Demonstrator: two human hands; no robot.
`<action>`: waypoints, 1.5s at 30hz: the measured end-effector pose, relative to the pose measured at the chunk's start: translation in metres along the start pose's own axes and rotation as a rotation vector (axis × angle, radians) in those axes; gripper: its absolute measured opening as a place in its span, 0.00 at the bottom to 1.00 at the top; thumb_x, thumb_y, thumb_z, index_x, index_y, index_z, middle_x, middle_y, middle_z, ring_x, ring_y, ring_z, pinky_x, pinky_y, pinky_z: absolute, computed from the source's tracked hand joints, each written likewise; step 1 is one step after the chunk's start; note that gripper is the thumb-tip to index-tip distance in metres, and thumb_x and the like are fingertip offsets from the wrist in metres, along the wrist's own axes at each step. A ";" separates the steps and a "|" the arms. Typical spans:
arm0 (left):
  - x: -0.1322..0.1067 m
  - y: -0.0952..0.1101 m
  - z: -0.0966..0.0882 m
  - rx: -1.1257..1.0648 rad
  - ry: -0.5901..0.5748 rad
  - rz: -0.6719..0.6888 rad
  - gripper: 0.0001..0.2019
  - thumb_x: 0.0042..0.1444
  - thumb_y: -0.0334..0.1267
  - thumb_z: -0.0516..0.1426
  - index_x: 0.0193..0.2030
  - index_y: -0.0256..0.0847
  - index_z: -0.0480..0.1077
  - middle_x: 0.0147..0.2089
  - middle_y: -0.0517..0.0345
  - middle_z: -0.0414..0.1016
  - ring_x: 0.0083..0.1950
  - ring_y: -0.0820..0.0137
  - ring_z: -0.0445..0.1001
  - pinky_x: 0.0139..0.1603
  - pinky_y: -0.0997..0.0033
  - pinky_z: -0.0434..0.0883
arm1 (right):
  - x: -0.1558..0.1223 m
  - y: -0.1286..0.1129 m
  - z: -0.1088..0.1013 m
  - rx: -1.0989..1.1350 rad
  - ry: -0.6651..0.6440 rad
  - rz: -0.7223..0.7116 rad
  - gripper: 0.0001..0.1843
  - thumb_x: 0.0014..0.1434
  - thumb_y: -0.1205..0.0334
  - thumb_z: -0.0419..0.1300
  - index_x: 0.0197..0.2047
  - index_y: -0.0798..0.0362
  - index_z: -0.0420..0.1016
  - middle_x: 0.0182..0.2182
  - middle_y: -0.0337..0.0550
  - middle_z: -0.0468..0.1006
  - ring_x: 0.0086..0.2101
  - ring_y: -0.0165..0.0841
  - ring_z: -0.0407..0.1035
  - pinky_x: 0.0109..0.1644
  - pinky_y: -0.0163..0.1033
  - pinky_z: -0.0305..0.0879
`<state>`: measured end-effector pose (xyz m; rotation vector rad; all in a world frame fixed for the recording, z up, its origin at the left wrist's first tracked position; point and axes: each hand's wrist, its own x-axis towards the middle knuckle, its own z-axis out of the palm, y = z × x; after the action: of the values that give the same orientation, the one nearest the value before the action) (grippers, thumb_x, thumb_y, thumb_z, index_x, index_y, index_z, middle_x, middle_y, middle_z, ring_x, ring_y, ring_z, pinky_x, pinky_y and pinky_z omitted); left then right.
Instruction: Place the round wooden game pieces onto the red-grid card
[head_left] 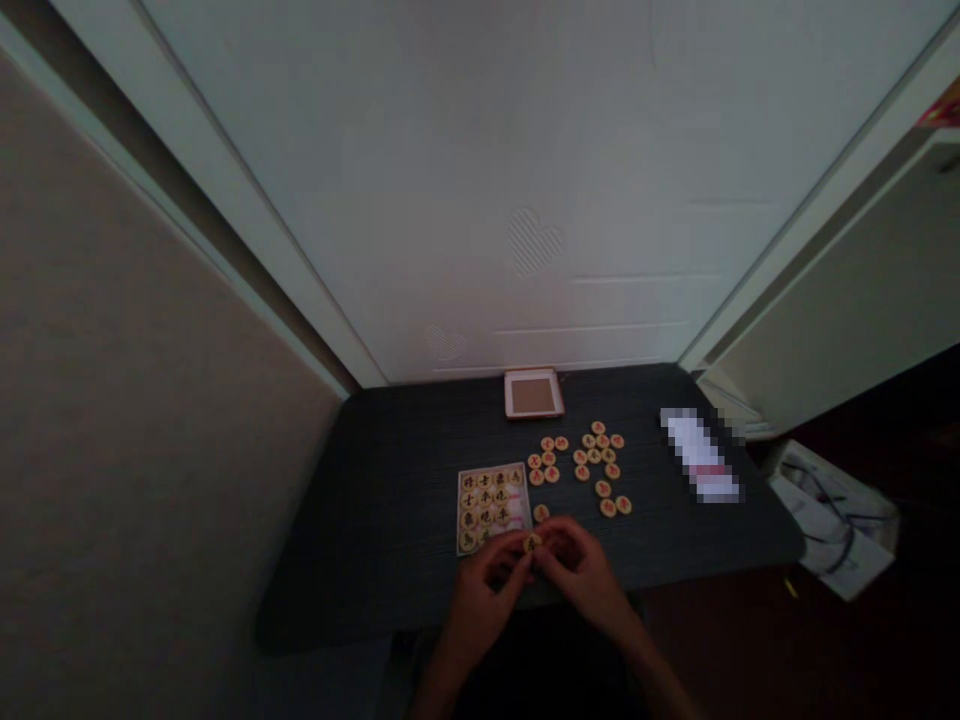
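Observation:
Between the fingertips of both hands is a round xiangqi piece (532, 543) with a dark character on its face. My left hand (491, 575) pinches it from the left, and my right hand (571, 560) from the right. Just beyond my left hand lies a square tray (460, 510) with rows of black-character pieces; its right column is partly bare, and my fingers hide its near right corner. A single red-character piece (541, 513) rests on the table right of the tray, near my right fingers. Several more red-character pieces (602, 441) lie loose farther right.
The dark table (360, 520) backs onto a white panel (480, 180) with heart reliefs. An open shallow box (534, 396) sits at the table's back edge. A blurred-out pale object (701, 455) lies at right. A white bin (836, 520) with cables stands beyond the right edge.

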<state>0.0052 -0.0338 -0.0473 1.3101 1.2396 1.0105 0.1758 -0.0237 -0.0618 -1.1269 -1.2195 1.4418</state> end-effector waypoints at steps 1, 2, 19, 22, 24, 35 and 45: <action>0.000 0.000 0.000 0.005 0.000 0.004 0.12 0.60 0.42 0.62 0.49 0.43 0.76 0.41 0.55 0.83 0.35 0.67 0.82 0.40 0.68 0.79 | 0.000 0.001 0.000 0.007 0.002 0.008 0.15 0.59 0.49 0.68 0.43 0.49 0.76 0.35 0.40 0.80 0.35 0.34 0.74 0.42 0.37 0.71; 0.000 0.000 0.000 0.011 -0.003 0.006 0.12 0.60 0.42 0.62 0.49 0.43 0.76 0.41 0.55 0.83 0.35 0.67 0.82 0.40 0.68 0.79 | 0.001 0.001 -0.001 0.011 0.004 0.016 0.15 0.59 0.49 0.68 0.43 0.49 0.76 0.34 0.40 0.80 0.35 0.34 0.74 0.41 0.37 0.71; -0.003 -0.002 0.001 0.089 -0.052 0.009 0.15 0.62 0.43 0.61 0.53 0.45 0.76 0.48 0.51 0.83 0.41 0.64 0.83 0.43 0.66 0.80 | -0.002 -0.005 0.002 -0.013 0.067 0.030 0.15 0.60 0.47 0.66 0.39 0.51 0.76 0.31 0.40 0.80 0.32 0.34 0.75 0.37 0.37 0.71; -0.002 0.001 0.001 0.075 -0.072 0.014 0.15 0.63 0.44 0.60 0.54 0.45 0.75 0.48 0.51 0.83 0.39 0.65 0.83 0.40 0.67 0.79 | -0.003 -0.009 0.001 -0.001 0.041 0.009 0.15 0.62 0.47 0.65 0.42 0.50 0.77 0.35 0.41 0.81 0.35 0.34 0.76 0.41 0.37 0.72; -0.001 0.002 0.000 0.059 -0.076 0.014 0.15 0.63 0.44 0.59 0.55 0.44 0.75 0.48 0.51 0.83 0.37 0.66 0.82 0.38 0.68 0.79 | -0.003 -0.010 -0.001 0.011 0.010 -0.003 0.14 0.62 0.49 0.65 0.43 0.49 0.77 0.37 0.41 0.81 0.36 0.34 0.76 0.43 0.37 0.72; -0.004 0.005 0.004 -0.043 -0.039 -0.036 0.16 0.63 0.45 0.59 0.54 0.42 0.73 0.45 0.50 0.82 0.35 0.66 0.81 0.25 0.74 0.74 | -0.001 -0.005 -0.004 0.114 -0.069 0.000 0.15 0.55 0.52 0.72 0.44 0.47 0.79 0.37 0.39 0.82 0.37 0.34 0.76 0.46 0.39 0.72; -0.003 0.028 0.002 -0.032 -0.020 -0.059 0.13 0.60 0.47 0.61 0.44 0.41 0.72 0.40 0.54 0.81 0.37 0.65 0.82 0.28 0.72 0.77 | -0.002 -0.007 -0.011 0.023 -0.054 -0.025 0.15 0.57 0.49 0.69 0.42 0.49 0.82 0.39 0.41 0.83 0.41 0.36 0.76 0.48 0.40 0.71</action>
<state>0.0109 -0.0352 -0.0192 1.2484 1.2353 0.9696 0.1873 -0.0235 -0.0555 -1.0601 -1.2474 1.4718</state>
